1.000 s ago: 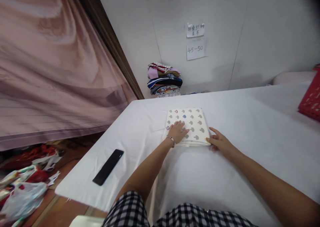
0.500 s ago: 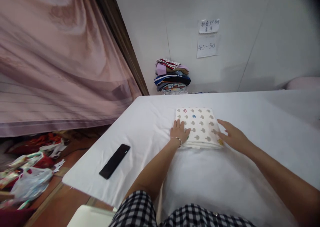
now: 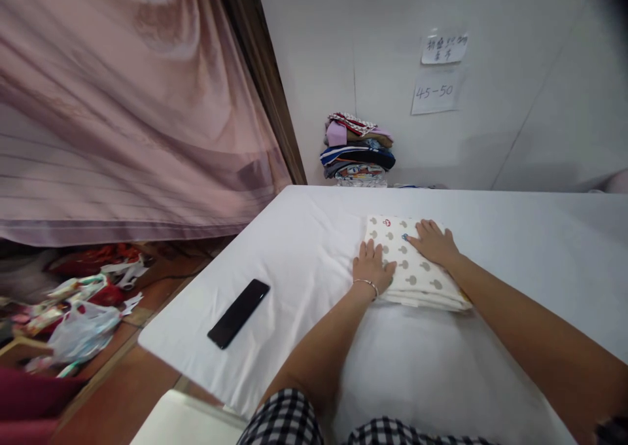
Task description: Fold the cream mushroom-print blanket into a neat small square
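Observation:
A folded white cloth [image 3: 405, 271] with grey tree-like prints and a few coloured ones lies on the white-covered table [image 3: 299, 235]. My left hand [image 3: 373, 265], with a bracelet at the wrist, rests fingers spread on the cloth's left edge. On the upper right part of the same cloth lies my right hand [image 3: 436, 242], palm down and fingers apart. Neither hand grips anything. The cloth's right edge is partly hidden by my right hand and forearm.
A black phone [image 3: 239, 313] lies on the table's left side. Beyond the far edge is a stack of folded clothes [image 3: 359, 149] by the wall. A pink curtain [image 3: 147, 105] hangs at left, above plastic bags [image 3: 83, 332] on the floor. A pale seat [image 3: 189, 422] is below.
My right hand has moved from the cloth's right edge onto its upper right part. My left hand stays on the left edge. The whole view has shifted, so things appear further right.

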The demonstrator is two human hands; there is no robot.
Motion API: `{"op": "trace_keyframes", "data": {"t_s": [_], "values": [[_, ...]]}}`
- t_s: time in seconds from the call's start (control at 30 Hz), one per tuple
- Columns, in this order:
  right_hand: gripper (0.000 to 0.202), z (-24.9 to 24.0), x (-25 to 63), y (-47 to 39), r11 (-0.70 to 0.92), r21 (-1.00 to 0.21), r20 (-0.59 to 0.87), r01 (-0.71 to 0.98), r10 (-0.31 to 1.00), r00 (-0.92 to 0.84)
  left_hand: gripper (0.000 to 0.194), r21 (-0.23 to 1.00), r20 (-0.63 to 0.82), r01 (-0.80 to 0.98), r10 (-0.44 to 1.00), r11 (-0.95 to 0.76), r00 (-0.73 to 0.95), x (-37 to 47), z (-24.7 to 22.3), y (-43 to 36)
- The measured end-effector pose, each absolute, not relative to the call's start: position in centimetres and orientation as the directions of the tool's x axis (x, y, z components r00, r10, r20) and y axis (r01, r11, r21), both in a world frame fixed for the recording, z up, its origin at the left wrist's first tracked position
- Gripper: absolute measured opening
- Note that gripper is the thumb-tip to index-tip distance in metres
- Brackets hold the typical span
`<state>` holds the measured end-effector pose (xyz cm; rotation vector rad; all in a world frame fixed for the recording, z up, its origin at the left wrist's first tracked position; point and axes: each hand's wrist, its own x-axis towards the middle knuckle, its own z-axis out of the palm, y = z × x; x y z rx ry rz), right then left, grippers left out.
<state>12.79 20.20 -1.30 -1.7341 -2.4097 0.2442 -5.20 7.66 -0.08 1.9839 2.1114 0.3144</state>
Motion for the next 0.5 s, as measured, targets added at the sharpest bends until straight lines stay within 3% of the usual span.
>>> {"op": "trace_keyframes", "data": {"t_s": [0.17,0.23,0.33,0.43,0.5], "values": [[0.058,-1.3,13.1,20.5,0.314,-0.253,0.054,0.915,0.949,-0.31,0.066,0.337,-0.014,0.939,0.998,0.06,-0.059,-5.3,-0.4,7.7],[0.052,-0.9,13.5,20.9,0.289,-0.368,0.052,0.884,0.955,-0.291,0.066,0.348,-0.004,0.936,0.998,0.055,-0.058,-5.4,-0.5,7.6],[0.05,-0.4,14.8,21.0,0.118,-0.619,0.049,0.776,0.992,-0.112,0.067,0.377,0.018,0.924,0.997,0.066,-0.079,-5.6,-0.5,7.5],[0.065,-0.2,16.7,19.9,-0.05,-0.721,-0.003,0.691,0.998,0.07,0.069,0.431,0.027,0.897,0.993,0.096,-0.119,-5.6,-0.4,7.5],[0.075,-0.2,17.8,18.8,-0.17,-0.769,-0.118,0.616,0.985,0.125,0.071,0.496,0.004,0.858,0.988,0.133,-0.156,-5.8,-0.1,7.8]]}}
